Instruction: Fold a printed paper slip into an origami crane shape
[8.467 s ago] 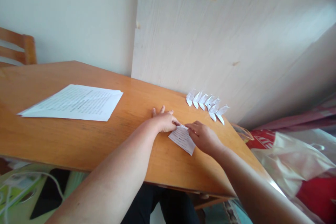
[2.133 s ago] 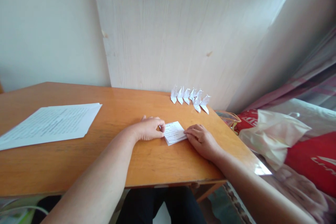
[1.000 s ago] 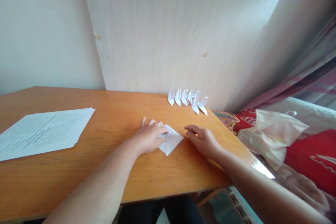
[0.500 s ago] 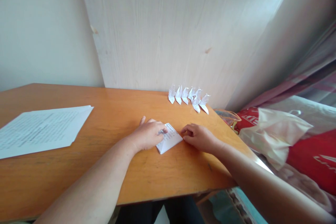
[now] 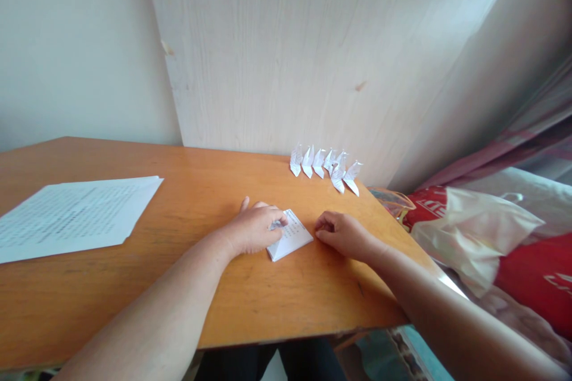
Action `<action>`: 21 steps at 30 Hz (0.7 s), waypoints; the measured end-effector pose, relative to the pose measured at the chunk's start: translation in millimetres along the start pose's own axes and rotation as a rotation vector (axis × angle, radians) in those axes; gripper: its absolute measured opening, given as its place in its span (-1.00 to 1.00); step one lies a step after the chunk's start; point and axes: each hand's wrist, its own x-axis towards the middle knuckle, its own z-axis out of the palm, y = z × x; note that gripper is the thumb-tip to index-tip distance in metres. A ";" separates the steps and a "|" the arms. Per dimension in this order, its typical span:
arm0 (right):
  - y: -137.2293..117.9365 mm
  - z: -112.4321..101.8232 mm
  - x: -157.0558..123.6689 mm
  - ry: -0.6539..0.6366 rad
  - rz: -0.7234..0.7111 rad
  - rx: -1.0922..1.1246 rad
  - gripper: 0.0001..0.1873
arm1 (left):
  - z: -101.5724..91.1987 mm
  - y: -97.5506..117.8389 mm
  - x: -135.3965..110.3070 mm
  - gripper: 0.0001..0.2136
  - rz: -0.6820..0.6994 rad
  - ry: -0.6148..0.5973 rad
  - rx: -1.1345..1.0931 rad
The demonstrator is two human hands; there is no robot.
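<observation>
A small folded piece of printed paper (image 5: 291, 239) lies on the orange wooden table (image 5: 187, 214). My left hand (image 5: 255, 229) presses on its left side, fingers curled over the paper's edge. My right hand (image 5: 343, 234) rests on the table just to the right of the paper, fingers curled in, with a small gap between it and the paper. A row of several small folded paper pieces (image 5: 325, 166) stands at the table's back edge, beyond both hands.
A stack of printed sheets (image 5: 75, 214) lies at the table's left. A pale wooden board (image 5: 313, 53) leans against the wall behind the table. To the right, off the table's edge, sit a translucent plastic bag (image 5: 482, 229) and red fabric (image 5: 531, 274).
The paper was turned from lying square to lying at an angle under my left hand. My right hand let go of it and curled its fingers just beside it.
</observation>
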 end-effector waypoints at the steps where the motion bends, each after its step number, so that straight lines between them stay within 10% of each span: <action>1: 0.1 0.1 0.0 -0.011 0.004 0.012 -0.89 | 0.6 -0.6 0.1 -0.76 0.000 0.004 -0.001; 21: 4.2 2.3 -3.9 0.111 -0.101 0.031 -0.83 | -9.8 17.6 -5.3 -0.61 0.032 -0.022 -0.004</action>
